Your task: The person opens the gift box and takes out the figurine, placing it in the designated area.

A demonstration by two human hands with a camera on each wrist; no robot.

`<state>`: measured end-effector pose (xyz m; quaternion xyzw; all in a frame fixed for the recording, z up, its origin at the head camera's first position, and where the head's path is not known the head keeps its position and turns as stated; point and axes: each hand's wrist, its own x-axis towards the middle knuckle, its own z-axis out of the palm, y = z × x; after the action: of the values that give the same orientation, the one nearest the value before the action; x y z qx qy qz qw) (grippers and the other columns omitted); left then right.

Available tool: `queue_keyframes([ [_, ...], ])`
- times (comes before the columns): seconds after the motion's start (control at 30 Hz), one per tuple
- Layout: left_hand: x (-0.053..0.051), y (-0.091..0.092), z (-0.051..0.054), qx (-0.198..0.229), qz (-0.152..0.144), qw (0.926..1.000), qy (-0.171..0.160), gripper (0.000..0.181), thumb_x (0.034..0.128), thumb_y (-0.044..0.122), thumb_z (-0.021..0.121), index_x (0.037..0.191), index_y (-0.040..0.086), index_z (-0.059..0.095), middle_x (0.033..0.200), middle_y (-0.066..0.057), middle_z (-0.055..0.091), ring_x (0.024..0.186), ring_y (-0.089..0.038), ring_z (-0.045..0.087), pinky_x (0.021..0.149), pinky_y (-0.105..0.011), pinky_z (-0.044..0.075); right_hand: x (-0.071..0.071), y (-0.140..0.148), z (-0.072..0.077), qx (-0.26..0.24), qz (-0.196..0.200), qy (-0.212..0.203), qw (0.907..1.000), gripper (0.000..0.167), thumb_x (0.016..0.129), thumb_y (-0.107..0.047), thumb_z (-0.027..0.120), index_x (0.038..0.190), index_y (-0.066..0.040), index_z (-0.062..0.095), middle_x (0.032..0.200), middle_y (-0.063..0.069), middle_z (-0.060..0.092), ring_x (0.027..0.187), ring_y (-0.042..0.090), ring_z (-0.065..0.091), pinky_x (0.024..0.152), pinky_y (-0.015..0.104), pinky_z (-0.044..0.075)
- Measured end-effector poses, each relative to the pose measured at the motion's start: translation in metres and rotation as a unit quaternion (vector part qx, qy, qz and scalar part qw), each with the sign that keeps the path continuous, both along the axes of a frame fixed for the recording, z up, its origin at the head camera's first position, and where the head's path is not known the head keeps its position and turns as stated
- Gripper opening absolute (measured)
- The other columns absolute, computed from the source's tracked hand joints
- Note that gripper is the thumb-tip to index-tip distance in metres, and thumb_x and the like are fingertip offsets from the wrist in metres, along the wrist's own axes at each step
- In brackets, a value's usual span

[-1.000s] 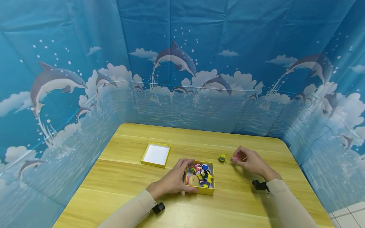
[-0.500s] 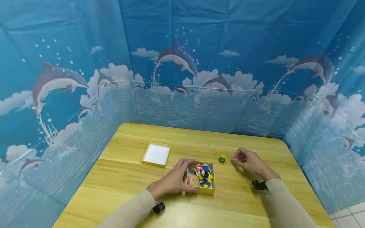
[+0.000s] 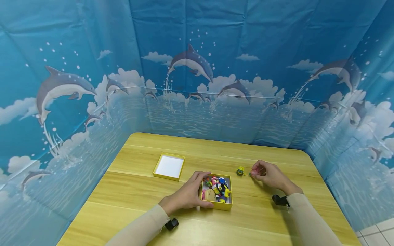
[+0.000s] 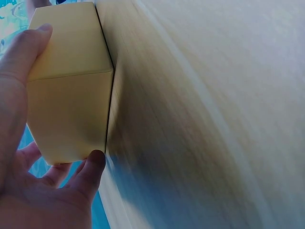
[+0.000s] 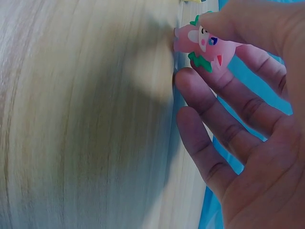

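My left hand (image 3: pixel 186 193) grips a yellow box (image 3: pixel 223 206) from its left side, thumb on the near wall and fingers at the far wall. Colourful small toy figures (image 3: pixel 217 188) are heaped inside it. In the left wrist view the box (image 4: pixel 71 114) sits on the table between thumb and fingertips. My right hand (image 3: pixel 272 174) pinches a pink toy figurine (image 5: pixel 217 45) with green parts and a pale face. The figurine is upright at the tabletop; whether its feet bear on the wood, I cannot tell. Just left of it stands a yellow-and-green toy figure (image 3: pixel 240 171).
A shallow yellow lid with a white inside (image 3: pixel 169 166) lies face up at the back left of the wooden table (image 3: pixel 129 191). A blue dolphin-print curtain (image 3: pixel 191 112) hangs along the table's back and sides.
My right hand has lowered very slightly with the pink figurine between its fingers. The left hand, box, lid and yellow-and-green figure keep their places.
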<state>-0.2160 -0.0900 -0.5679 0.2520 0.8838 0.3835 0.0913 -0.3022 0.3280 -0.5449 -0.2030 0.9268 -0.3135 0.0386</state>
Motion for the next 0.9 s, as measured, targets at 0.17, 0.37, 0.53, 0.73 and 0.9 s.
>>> queue_keyframes([
  [0.17, 0.0004, -0.0003, 0.0002, -0.002, -0.001, 1.0, 0.002, 0.127, 0.0882, 0.066, 0.099, 0.186, 0.028, 0.027, 0.181, -0.005, 0.039, 0.16, -0.03, 0.056, 0.132, -0.057, 0.053, 0.0005, 0.0, -0.0003, -0.002, 0.002, -0.001, 1.0, 0.023, 0.106, -0.013, 0.088, 0.124, -0.007, 0.075, 0.112, 0.004, 0.082, 0.1, 0.016, 0.077, 0.087, 0.025, 0.065],
  [0.37, -0.0006, -0.0002, -0.0004, -0.006, -0.001, 1.0, 0.003, 0.127, 0.0883, 0.066, 0.099, 0.186, 0.029, 0.027, 0.182, -0.005, 0.038, 0.161, -0.03, 0.055, 0.133, -0.057, 0.052, 0.0009, 0.0005, -0.0003, 0.0, 0.004, -0.008, 1.0, 0.027, 0.105, -0.011, 0.088, 0.13, -0.006, 0.076, 0.114, 0.005, 0.082, 0.101, 0.017, 0.077, 0.087, 0.025, 0.065],
  [0.53, -0.0009, -0.0001, -0.0003, -0.007, 0.0, 1.0, 0.001, 0.126, 0.0888, 0.066, 0.098, 0.186, 0.03, 0.027, 0.183, -0.005, 0.037, 0.161, -0.029, 0.055, 0.133, -0.056, 0.052, -0.0006, 0.0012, -0.0006, -0.001, 0.002, -0.012, 0.9999, 0.031, 0.106, -0.01, 0.087, 0.135, -0.006, 0.077, 0.116, 0.005, 0.083, 0.103, 0.018, 0.078, 0.088, 0.025, 0.065],
  [0.73, 0.0, 0.0001, 0.0005, -0.007, 0.002, 1.0, -0.001, 0.125, 0.0885, 0.065, 0.099, 0.185, 0.031, 0.027, 0.182, -0.004, 0.038, 0.159, -0.027, 0.056, 0.133, -0.055, 0.052, -0.0004, 0.0014, -0.0008, 0.0, 0.002, -0.016, 0.9999, 0.034, 0.106, -0.011, 0.087, 0.137, -0.006, 0.076, 0.117, 0.004, 0.082, 0.103, 0.017, 0.078, 0.087, 0.025, 0.065],
  [0.9, 0.0007, 0.0, 0.001, -0.008, 0.001, 1.0, 0.002, 0.125, 0.0887, 0.065, 0.099, 0.185, 0.032, 0.027, 0.182, -0.004, 0.038, 0.159, -0.028, 0.056, 0.133, -0.055, 0.052, 0.0009, 0.0015, 0.0014, 0.003, 0.003, -0.015, 0.9999, 0.034, 0.106, -0.012, 0.087, 0.138, -0.006, 0.076, 0.118, 0.005, 0.082, 0.103, 0.017, 0.079, 0.087, 0.025, 0.065],
])
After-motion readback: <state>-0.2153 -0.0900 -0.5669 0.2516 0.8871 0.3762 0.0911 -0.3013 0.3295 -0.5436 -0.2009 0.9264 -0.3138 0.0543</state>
